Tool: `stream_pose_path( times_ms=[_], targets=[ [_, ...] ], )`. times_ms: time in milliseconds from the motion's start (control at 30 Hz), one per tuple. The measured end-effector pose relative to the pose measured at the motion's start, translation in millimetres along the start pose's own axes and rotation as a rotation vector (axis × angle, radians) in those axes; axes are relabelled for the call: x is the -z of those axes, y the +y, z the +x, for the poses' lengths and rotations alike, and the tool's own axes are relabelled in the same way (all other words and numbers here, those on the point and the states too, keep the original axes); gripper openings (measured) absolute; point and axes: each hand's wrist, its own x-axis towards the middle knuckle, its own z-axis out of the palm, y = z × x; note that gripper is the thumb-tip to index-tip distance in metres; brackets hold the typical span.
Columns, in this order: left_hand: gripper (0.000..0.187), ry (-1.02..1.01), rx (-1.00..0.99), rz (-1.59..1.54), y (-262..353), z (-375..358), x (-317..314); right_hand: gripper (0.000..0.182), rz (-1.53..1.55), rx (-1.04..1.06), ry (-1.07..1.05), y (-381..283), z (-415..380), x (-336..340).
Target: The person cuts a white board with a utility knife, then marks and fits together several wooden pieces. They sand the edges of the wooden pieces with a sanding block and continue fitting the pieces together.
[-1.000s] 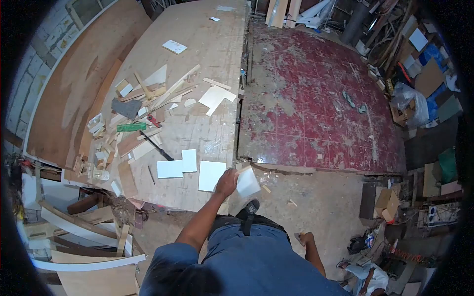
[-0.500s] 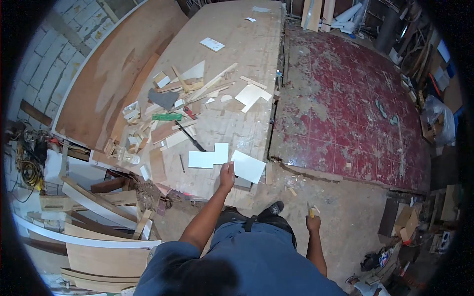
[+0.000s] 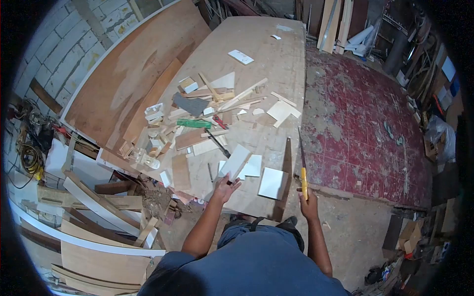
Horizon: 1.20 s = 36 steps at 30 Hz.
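Observation:
My left hand [image 3: 225, 190] is at the near edge of the wooden work table [image 3: 200, 196], its thumb side closed on the lower end of a narrow white panel [image 3: 236, 160] while other fingers spread outward. That panel slants over an L-shaped white piece [image 3: 254, 166] and hides part of it. To the right, a squarish white board [image 3: 272, 183] lies flat near the table's corner. My right hand [image 3: 309, 204] grips the yellow handle of a handsaw [image 3: 303, 176]; its thin blade points up and away beside the table's right edge, casting a long dark shadow on the tabletop.
Wood offcuts [image 3: 217, 96], a green object [image 3: 193, 123] and a black bar-like tool [image 3: 217, 143] are scattered over the table. A large brown panel [image 3: 133, 74] leans at left, above curved boards [image 3: 98, 204]. Red tiled floor [image 3: 355, 123] with sandals [image 3: 393, 133] spreads right.
My left hand has left the squarish board, now flat on the table, and is at the narrow panel. My right hand has raised the saw alongside the table. The view has shifted.

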Motion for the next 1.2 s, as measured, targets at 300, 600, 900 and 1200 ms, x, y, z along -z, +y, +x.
stream_pose_path(
  times_ms=[300, 600, 900, 1200],
  targets=[
    [0.034, -0.168, 0.107, -0.136, 91, -16, 62, 0.039, -0.347, 0.047, -0.363, -67, -15, -159],
    [0.02, -0.203, 0.075, -0.144, 170, -55, 65, 0.046, -0.677, 0.184, -0.419, -62, 53, -271],
    [0.026, -0.193, -0.131, -0.047, 210, -97, 52, 0.033, -0.832, 0.155, -0.431, -75, 113, -307],
    [0.045, -0.105, -0.46, 0.286, 200, -94, 9, 0.026, 0.228, 0.264, -0.369, -239, 123, -280]
  ],
)
